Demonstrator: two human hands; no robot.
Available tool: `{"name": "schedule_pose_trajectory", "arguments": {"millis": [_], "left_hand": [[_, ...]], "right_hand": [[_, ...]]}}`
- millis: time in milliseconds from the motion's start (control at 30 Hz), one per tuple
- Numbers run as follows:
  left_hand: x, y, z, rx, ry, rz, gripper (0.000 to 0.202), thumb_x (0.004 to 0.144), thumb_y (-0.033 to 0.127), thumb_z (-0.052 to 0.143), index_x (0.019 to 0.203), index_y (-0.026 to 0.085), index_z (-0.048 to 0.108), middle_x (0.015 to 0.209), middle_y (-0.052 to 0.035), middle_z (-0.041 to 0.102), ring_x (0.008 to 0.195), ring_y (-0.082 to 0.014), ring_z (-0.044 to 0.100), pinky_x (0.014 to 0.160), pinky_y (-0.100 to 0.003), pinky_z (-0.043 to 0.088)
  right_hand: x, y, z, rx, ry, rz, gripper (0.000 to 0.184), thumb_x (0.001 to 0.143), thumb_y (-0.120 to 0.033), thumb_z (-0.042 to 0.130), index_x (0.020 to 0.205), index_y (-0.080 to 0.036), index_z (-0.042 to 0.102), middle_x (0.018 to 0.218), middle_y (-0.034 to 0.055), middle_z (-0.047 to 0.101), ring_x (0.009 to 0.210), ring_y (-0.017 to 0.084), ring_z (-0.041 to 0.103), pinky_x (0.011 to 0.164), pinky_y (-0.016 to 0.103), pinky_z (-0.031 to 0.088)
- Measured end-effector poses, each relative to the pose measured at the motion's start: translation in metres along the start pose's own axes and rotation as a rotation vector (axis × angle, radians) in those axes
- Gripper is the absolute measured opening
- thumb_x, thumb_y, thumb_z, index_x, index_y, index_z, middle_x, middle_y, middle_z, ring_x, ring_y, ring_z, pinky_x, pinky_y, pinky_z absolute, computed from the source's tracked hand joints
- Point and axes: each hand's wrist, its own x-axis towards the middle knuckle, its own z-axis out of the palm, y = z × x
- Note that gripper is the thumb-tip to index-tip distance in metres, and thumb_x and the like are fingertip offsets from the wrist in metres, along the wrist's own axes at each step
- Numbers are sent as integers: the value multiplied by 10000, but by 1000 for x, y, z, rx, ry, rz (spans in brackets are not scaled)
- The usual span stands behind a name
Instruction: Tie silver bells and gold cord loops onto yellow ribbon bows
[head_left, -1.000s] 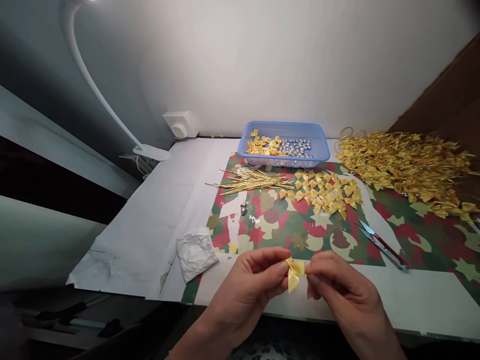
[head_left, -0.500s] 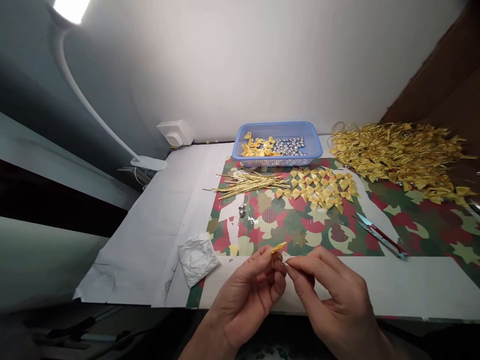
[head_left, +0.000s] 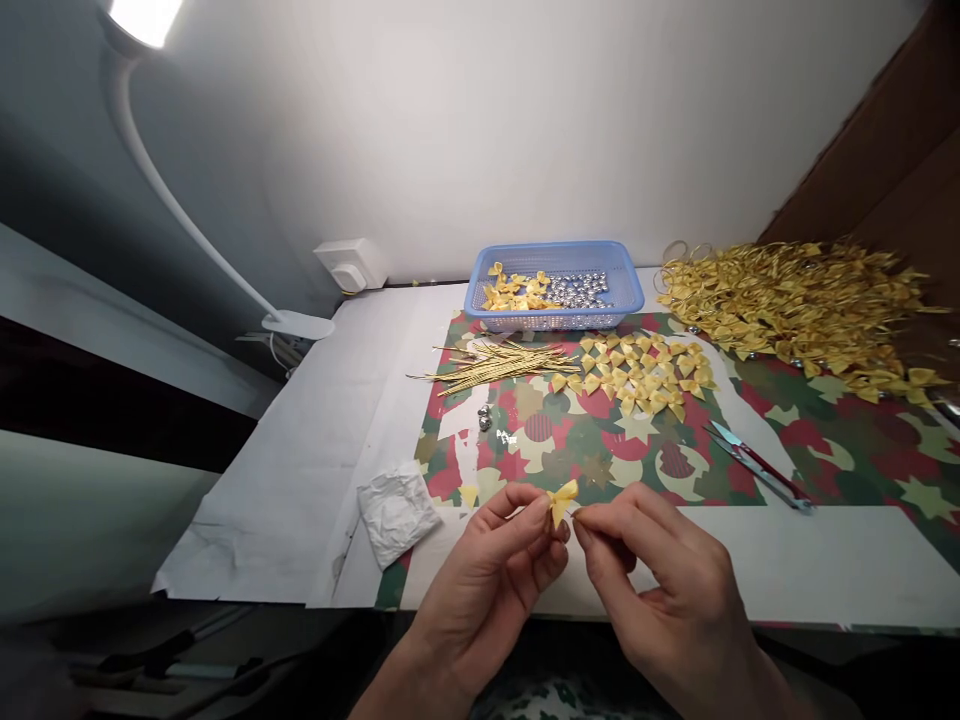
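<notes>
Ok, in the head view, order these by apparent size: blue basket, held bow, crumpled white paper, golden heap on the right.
Golden heap
Blue basket
Crumpled white paper
Held bow, in the left hand

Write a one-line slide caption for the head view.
The left hand pinches a yellow bow near the right hand, before gold strands and a blue basket.

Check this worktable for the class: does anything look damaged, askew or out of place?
Yes: the patterned covering has a ragged white patch beside the silver balls, as if torn. A crumpled white paper also overlaps its left edge.
</notes>
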Motion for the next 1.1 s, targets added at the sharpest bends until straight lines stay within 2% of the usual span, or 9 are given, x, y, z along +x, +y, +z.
{"name": "schedule_pose_trajectory", "arguments": {"millis": [233,400,733,1100], "left_hand": [[-6,1,6,385,-12,220,74,777,194,806,768,139,758,708,-16,720,668,-89,613,655,-159,521],[-9,1,8,558,-2,268,113,797,243,783,757,138,771,665,-13,690,647,-98,573,649,-175,487],[-12,1,9,493,-19,213,99,799,225,774,767,136,746,639,-13,678,632,-109,587,632,-196,482],[-13,0,11,466,-27,184,105,798,230,776,764,140,734,636,-15,674,625,-107,582,623,-192,471]], "right_hand": [[2,3,-10,-12,-89,17,191,909,-40,499,858,-160,639,720,23,525,601,106,536,522,196,439],[-1,11,-11,9,-96,27,217,921,-31,501,918,-199,637,761,12,548,637,94,562,563,177,449],[-4,18,-8,123,-105,76,188,929,-57,526,854,-201,619,745,-9,548,642,87,549,583,183,436],[-7,23,-9,98,-118,53,208,929,-49,522,913,-214,647,773,3,543,655,98,568,590,193,457]]}}
